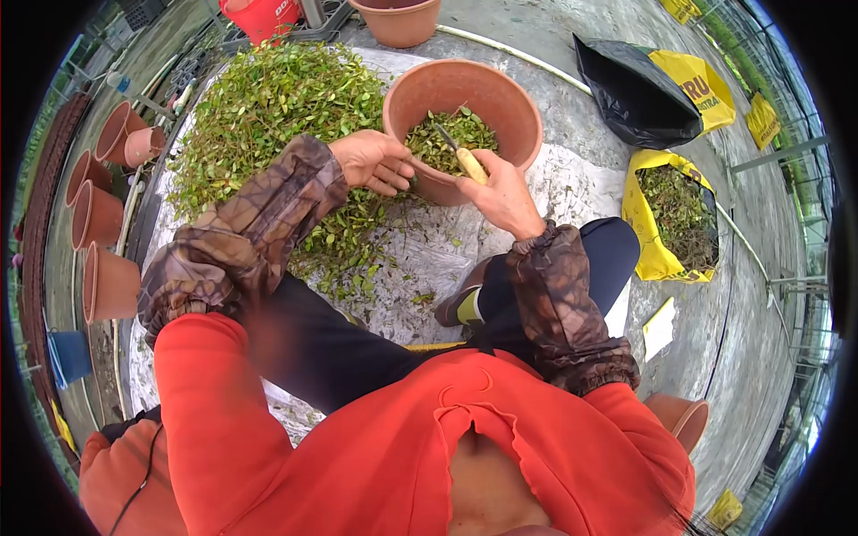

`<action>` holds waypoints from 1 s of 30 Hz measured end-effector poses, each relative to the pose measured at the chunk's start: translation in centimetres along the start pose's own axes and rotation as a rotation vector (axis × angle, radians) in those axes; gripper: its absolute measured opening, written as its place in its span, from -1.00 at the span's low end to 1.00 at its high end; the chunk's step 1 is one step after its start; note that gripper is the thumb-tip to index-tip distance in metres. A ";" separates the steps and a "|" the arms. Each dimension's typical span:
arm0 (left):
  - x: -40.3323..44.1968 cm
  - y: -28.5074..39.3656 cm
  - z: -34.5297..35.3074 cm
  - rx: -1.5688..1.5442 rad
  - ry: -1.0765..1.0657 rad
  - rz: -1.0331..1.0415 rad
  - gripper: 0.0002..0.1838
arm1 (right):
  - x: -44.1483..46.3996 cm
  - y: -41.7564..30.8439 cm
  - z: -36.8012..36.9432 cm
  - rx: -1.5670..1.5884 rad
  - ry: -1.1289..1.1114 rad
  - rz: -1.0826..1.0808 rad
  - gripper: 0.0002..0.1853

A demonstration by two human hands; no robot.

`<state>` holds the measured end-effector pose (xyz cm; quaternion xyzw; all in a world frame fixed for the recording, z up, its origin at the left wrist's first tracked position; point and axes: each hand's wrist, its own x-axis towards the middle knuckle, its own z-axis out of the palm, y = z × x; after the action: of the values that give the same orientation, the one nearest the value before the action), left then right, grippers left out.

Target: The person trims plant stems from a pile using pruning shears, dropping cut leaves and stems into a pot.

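My right hand (505, 195) is closed around the pale yellow handle of a small knife (471, 164), whose dark blade points over the brown plastic pot (523, 107). Cut leafy sprigs (451, 138) lie in the bottom of that pot. At the pot's near left rim is my left hand (371, 163), palm partly up, with fingers apart and loosely bent. A bit of green shows by its fingertips; I cannot tell whether it touches them. A large heap of leafy cuttings (277, 116) spreads over the white sheet beside my left forearm.
To the right stand a yellow bag (639, 214) filled with dry plant matter and a black bag (635, 94). Several brown pots (96, 214) line the left side near a blue container (70, 357). A red bucket (259, 18) and another pot (399, 20) stand beyond the heap.
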<state>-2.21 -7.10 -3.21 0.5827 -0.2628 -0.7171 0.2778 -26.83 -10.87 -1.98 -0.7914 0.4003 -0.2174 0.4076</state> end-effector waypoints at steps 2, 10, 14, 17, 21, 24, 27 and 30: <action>0.8 0.3 0.7 0.054 -0.008 -0.010 -0.79 | 0.1 0.9 -0.5 0.014 0.035 0.010 -0.57; 4.1 0.2 2.3 0.056 0.106 -0.062 -0.83 | -0.1 2.5 -1.1 -0.078 0.082 0.156 -0.57; 4.8 0.5 2.3 0.069 0.177 -0.048 -0.82 | -0.8 3.4 -1.3 -0.022 -0.068 0.200 -0.58; 5.1 0.6 3.1 0.134 0.196 -0.037 -0.83 | -1.2 3.6 -0.6 0.086 -0.183 0.188 -0.60; 5.0 0.5 4.3 0.244 0.179 -0.005 -0.85 | -1.2 1.0 -1.0 0.213 -0.141 0.311 -0.59; 4.8 0.0 4.5 0.279 0.125 0.046 -0.82 | -1.1 2.0 -0.4 0.251 -0.052 0.273 -0.58; 2.8 -1.1 4.5 0.413 -0.156 0.068 -0.74 | -0.9 4.0 0.1 0.226 -0.002 0.186 -0.56; 1.8 -3.1 3.6 0.942 -0.354 0.326 -0.64 | -1.2 4.4 0.7 0.156 -0.020 0.113 -0.57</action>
<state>-6.34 -5.98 -6.02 0.4659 -0.6867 -0.5561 0.0453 -29.10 -11.15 -6.01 -0.7355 0.4223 -0.2168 0.4834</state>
